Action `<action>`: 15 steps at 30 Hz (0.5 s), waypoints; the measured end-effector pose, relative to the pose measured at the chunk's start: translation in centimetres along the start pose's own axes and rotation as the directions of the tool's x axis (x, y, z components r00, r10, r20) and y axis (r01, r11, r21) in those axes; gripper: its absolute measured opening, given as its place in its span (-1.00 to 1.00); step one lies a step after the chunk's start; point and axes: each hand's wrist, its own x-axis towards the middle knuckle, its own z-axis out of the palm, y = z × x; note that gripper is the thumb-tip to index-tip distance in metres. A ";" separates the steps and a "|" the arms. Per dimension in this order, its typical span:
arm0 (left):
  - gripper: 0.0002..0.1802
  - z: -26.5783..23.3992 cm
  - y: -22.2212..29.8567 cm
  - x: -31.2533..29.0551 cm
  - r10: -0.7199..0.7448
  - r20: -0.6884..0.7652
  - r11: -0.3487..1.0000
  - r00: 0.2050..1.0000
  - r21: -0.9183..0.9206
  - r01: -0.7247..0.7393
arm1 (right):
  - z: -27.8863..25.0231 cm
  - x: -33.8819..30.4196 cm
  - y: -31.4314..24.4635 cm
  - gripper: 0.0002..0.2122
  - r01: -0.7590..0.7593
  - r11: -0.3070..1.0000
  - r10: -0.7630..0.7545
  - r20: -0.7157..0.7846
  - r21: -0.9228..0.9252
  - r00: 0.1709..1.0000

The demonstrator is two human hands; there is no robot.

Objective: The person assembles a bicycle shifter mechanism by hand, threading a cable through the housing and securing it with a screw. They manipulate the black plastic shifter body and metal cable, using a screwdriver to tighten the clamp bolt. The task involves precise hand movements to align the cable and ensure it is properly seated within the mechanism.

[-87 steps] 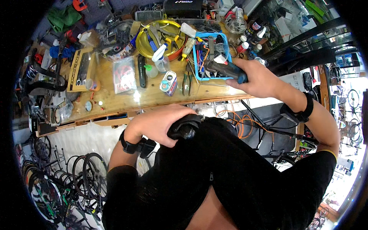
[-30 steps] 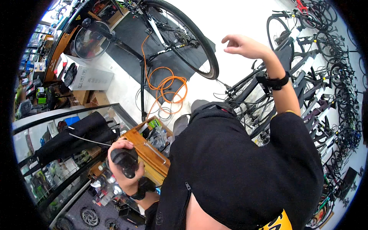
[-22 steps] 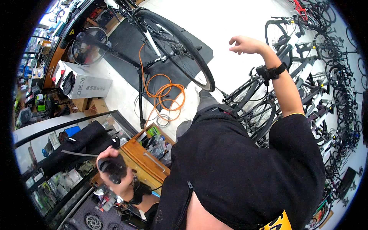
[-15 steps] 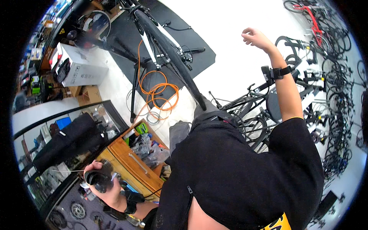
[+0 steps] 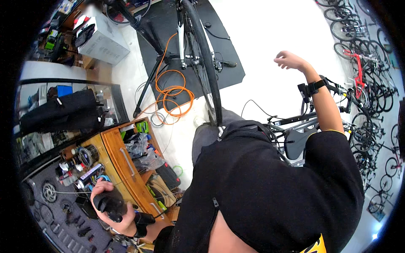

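At the lower left, my left hand (image 5: pixel 103 201) is closed round a black rounded object (image 5: pixel 112 207) whose exact kind I cannot make out. A thin pale cable (image 5: pixel 69 192) sticks out to the left beside it. That hand is over the wooden drawer cabinet (image 5: pixel 122 168) and its top with spray cans and small parts. My right hand (image 5: pixel 291 61) is raised out to the right over the white floor, its fingers loosely bent and apart, holding nothing. In front of me a bicycle wheel with a black tyre (image 5: pixel 209 55) stands against my legs, on a bike with a white fork.
A black repair stand (image 5: pixel 149 38) rises from a dark mat (image 5: pixel 230 57), with a coiled orange hose (image 5: pixel 183 110) by its legs. A white box (image 5: pixel 109 40) and a glass display case (image 5: pixel 118 101) stand at left. Rows of bikes and a dark saddle (image 5: pixel 295 143) are at right.
My view has turned, so the cabinet and wheel stand differently in the picture. My left hand keeps its hold on the black object; my right hand stays raised and open.
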 end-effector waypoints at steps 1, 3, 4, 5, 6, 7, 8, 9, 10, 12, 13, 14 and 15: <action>-0.30 0.1 -0.1 -0.7 0.019 -0.011 1.000 1.000 -0.003 -0.019 | 0.6 -0.4 -2.2 -0.55 0.118 0.993 -0.117 0.053 -0.017 0.992; -0.30 0.4 0.7 -1.3 0.054 -0.009 0.998 0.999 0.026 -0.054 | 1.8 -1.7 -6.8 -0.53 0.344 0.939 -0.333 0.222 -0.012 0.917; -0.31 0.6 1.4 -1.4 0.072 -0.012 0.997 0.997 0.039 -0.071 | 2.0 -2.0 -8.7 -0.51 0.417 0.908 -0.387 0.307 -0.037 0.869; -0.31 0.6 1.8 -1.6 0.070 -0.013 0.996 0.997 0.052 -0.069 | 2.1 -2.2 -9.7 -0.49 0.485 0.873 -0.428 0.394 -0.053 0.813; -0.29 0.4 2.5 -1.5 0.091 -0.002 0.993 0.996 0.075 -0.091 | 2.1 -1.8 -9.7 -0.47 0.447 0.891 -0.380 0.412 -0.077 0.828; -0.28 0.1 3.4 -1.7 0.109 0.007 0.988 0.994 0.105 -0.109 | 2.5 -0.9 -9.4 -0.46 0.414 0.905 -0.336 0.431 -0.099 0.837; -0.25 -0.1 3.9 -2.1 0.146 -0.026 0.979 0.989 0.148 -0.141 | 2.8 0.8 -7.7 -0.44 0.427 0.881 -0.294 0.474 -0.202 0.830; -0.40 -0.4 5.7 -2.0 0.157 0.026 0.969 0.987 0.190 -0.159 | 3.4 2.5 -5.3 -0.43 0.405 0.870 -0.218 0.518 -0.281 0.827; -0.40 -0.6 6.6 -2.4 0.148 -0.092 0.965 0.985 0.232 -0.124 | 3.8 4.3 -2.4 -0.44 0.325 0.888 -0.099 0.555 -0.326 0.826; -0.33 2.0 9.2 -2.7 0.054 -0.480 0.968 0.876 0.241 0.073 | 4.3 6.9 3.1 -0.44 0.126 0.892 0.174 0.584 -0.435 0.793; -0.33 3.1 10.8 -2.1 0.136 -0.513 0.955 0.848 0.294 0.025 | 4.1 8.9 6.2 -0.45 0.031 0.914 0.254 0.629 -0.404 0.735; -0.32 4.0 12.7 -1.1 0.218 -0.535 0.936 0.816 0.351 -0.020 | 3.9 10.2 8.6 -0.46 -0.051 0.943 0.256 0.621 -0.329 0.741; -0.31 4.9 15.0 -0.1 0.295 -0.550 0.910 0.781 0.410 -0.055 | 3.2 11.2 10.3 -0.45 -0.099 0.973 0.211 0.632 -0.207 0.746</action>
